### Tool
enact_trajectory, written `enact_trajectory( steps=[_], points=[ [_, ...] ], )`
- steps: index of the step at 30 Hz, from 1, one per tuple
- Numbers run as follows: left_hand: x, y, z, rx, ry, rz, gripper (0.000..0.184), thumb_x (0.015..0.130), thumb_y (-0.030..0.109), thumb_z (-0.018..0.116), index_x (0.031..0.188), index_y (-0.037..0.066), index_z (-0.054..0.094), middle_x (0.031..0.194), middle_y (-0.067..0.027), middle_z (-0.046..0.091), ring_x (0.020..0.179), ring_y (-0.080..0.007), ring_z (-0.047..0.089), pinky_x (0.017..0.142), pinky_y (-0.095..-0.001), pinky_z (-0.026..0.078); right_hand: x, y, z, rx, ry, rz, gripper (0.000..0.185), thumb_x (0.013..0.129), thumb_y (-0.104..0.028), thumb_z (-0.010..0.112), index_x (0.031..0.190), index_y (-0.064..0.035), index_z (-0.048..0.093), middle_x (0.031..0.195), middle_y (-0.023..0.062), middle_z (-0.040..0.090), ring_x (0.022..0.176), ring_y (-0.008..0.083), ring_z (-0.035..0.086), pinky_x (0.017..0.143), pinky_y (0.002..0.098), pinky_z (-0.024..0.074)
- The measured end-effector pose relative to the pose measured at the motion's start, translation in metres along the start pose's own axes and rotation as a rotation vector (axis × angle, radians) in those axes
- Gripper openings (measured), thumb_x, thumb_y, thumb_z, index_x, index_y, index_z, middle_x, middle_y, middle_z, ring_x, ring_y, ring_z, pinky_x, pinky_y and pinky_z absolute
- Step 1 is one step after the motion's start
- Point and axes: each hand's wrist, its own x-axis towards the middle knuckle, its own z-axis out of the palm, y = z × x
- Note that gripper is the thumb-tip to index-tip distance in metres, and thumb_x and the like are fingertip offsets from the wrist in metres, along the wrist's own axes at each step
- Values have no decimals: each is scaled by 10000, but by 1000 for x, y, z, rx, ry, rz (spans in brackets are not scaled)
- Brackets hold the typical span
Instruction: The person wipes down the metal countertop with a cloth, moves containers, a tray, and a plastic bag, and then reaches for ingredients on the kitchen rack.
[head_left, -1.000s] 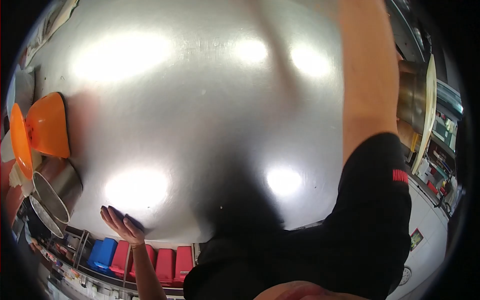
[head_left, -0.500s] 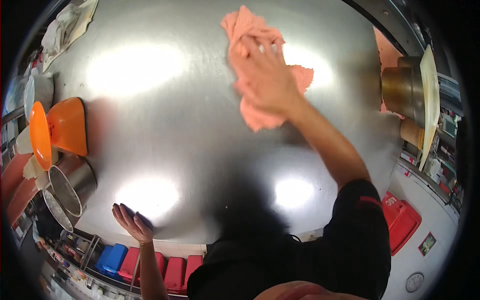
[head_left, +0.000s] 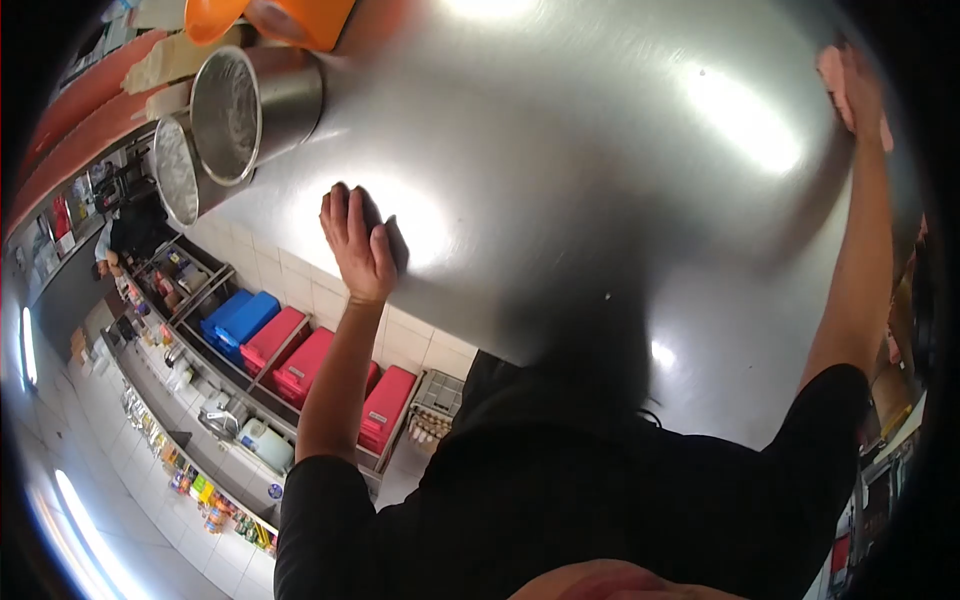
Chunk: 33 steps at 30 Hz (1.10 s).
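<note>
My left hand (head_left: 362,248) rests flat near the front edge of the steel table (head_left: 540,150), its fingers stretched out and nothing in it. Far off to the upper right, my right hand (head_left: 862,98) is on a salmon-pink cloth (head_left: 832,72) against the tabletop. Part of the cloth shows past the fingers; the rest is hidden under the hand. A small pale speck (head_left: 607,296) lies on the steel in front of my body.
Two metal pots lie tipped at the left, a larger pot (head_left: 292,95) and a smaller pot (head_left: 178,172). Behind them is an orange container (head_left: 310,18). Below the table edge stand a blue bin (head_left: 240,318) and several red bins (head_left: 386,408). Another person (head_left: 135,228) is at far left.
My right hand and the pink cloth have moved across the table to the far right. The view has turned, so the pots and bins appear larger. My left hand stays on the table near its front edge.
</note>
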Motion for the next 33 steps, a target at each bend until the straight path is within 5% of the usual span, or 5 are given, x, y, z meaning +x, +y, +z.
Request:
enact_trajectory(
  steps=[12,18,26,27,33],
  points=[
    [-21,-24,16,-468,177,-150,697,1028,488,383,1524,1,320,1504,-213,388,1389,-342,368,1164,-454,264,-282,-434,-88,898,-255,-449,366,875,-212,525,1103,34,670,1220,169,605,1247,319,491,1137,458,303],
    [-33,-40,15,-971,205,-228,726,1050,463,391,1558,-12,182,1617,-189,223,1467,-326,279,1193,-463,235,-432,-500,-122,560,-239,-477,503,894,-273,501,1255,55,623,1362,175,558,1376,330,385,1225,525,181],
    [-37,-25,2,-725,181,-49,597,1074,359,344,1500,-59,327,1568,-210,336,1458,-318,315,1197,-408,252,-441,-394,-206,545,-661,133,683,700,-177,681,1356,-50,538,1333,160,529,1349,373,398,952,538,439],
    [-39,-22,1,-719,171,-44,595,1074,359,346,1495,-61,336,1562,-210,348,1455,-318,321,1196,-406,254,-489,-355,-153,782,280,-22,691,768,-203,640,1424,-47,488,1419,225,486,1352,438,411,976,570,417],
    [-36,-50,14,-627,224,82,539,1061,325,393,1433,-63,437,1468,-233,451,1361,-356,426,1154,-421,307,-576,-85,-268,-9,292,430,508,850,-46,563,1356,-20,542,1294,201,574,1312,413,442,1110,495,348]
  ],
)
